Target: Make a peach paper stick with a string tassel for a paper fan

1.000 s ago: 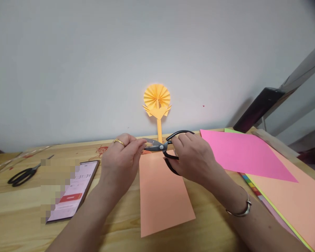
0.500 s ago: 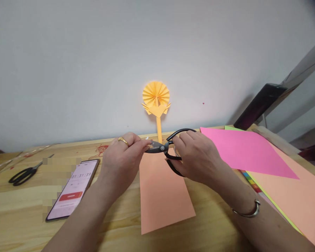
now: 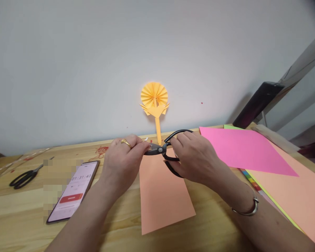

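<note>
My right hand (image 3: 194, 154) grips the black handles of a pair of scissors (image 3: 157, 149), their blades pointing left. My left hand (image 3: 127, 157), with a gold ring, is closed in a pinch at the blade tips; what its fingers hold is too small and hidden to make out. Below the scissors an orange-pink sheet of paper (image 3: 164, 199) lies on the table. Behind them a yellow folded-paper flower (image 3: 154, 95) with a round pleated head and a straight stem stands against the wall.
On the left lie a phone (image 3: 73, 192) showing a running timer, a second pair of scissors (image 3: 26, 177) and a tangle of red thread (image 3: 102, 152). A pink sheet (image 3: 246, 148) rests over other coloured papers at right. A dark cylinder (image 3: 258, 104) leans behind them.
Both hands and the scissors keep nearly the same place, with the left hand slightly lower. The blades look more closed. A small white scrap now shows behind the left fingertips.
</note>
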Available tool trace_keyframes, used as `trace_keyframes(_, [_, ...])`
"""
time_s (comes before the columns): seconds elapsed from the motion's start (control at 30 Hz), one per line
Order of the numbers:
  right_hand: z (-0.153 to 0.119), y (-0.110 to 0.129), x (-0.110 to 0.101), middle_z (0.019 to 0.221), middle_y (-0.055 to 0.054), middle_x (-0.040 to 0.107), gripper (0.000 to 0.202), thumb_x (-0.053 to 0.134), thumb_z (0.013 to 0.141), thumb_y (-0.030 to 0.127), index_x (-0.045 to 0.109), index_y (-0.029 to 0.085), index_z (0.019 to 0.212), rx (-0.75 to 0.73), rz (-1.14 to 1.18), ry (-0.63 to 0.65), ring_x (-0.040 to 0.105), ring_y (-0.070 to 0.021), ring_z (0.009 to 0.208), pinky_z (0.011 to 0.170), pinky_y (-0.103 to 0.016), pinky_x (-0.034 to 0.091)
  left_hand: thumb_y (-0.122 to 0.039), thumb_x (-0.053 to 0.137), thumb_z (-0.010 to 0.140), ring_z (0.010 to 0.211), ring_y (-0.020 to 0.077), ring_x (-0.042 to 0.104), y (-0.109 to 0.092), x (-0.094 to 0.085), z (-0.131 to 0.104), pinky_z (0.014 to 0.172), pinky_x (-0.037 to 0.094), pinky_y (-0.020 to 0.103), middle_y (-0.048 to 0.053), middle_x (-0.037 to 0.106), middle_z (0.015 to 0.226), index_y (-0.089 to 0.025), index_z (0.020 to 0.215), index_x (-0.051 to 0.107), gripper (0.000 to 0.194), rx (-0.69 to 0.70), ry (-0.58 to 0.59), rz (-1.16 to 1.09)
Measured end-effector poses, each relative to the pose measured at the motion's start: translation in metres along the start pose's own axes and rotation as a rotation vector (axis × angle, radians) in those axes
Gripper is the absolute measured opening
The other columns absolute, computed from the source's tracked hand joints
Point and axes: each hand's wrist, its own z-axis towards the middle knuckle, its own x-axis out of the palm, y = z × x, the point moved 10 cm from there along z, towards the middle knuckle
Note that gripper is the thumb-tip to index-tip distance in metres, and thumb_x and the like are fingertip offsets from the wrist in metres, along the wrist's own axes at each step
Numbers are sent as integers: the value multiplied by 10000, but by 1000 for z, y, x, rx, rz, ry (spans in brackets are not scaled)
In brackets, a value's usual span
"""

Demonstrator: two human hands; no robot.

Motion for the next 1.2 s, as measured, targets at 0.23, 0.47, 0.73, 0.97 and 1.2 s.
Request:
trace_keyframes(0.23, [0, -1, 0, 698, -46, 523, 167, 503, 810, 303, 534, 158, 732, 9, 1, 14, 400, -177, 642, 581, -314, 230, -161, 493, 882, 630, 150, 608, -4, 1, 2, 565, 371, 304, 23, 649, 762, -175, 817, 654, 174, 34, -2, 68])
trace_keyframes(0.47, [0, -3, 1, 694, -46, 533, 184, 498, 811, 314, 542, 156, 730, 15, 19, 14, 408, -175, 638, 576, -311, 231, -153, 504, 869, 645, 142, 594, 8, 5, 0, 555, 393, 279, 16, 628, 773, -185, 809, 633, 146, -59, 11, 27])
trace_keyframes(0.73, [-2, -6, 7, 715, -50, 543, 172, 508, 810, 310, 549, 156, 746, 35, 21, 34, 422, -179, 657, 581, -314, 238, -189, 483, 881, 682, 153, 571, 33, -3, -1, 573, 397, 274, 16, 580, 774, -197, 842, 649, 171, -238, -2, 41])
trace_keyframes(0.97, [-1, -4, 7, 689, -43, 524, 172, 504, 806, 306, 537, 156, 727, 20, 18, 30, 405, -173, 638, 572, -307, 219, -167, 510, 877, 727, 132, 606, 18, 2, 2, 601, 429, 240, 11, 608, 784, -181, 854, 650, 143, -220, 19, -122])
trace_keyframes(1.2, [-1, 2, 6, 700, -48, 530, 163, 499, 812, 296, 549, 154, 749, -5, 18, 50, 414, -182, 644, 587, -313, 234, -151, 512, 874, 705, 136, 619, 7, 8, 3, 575, 417, 257, 8, 623, 764, -177, 852, 656, 147, -141, 49, -122])
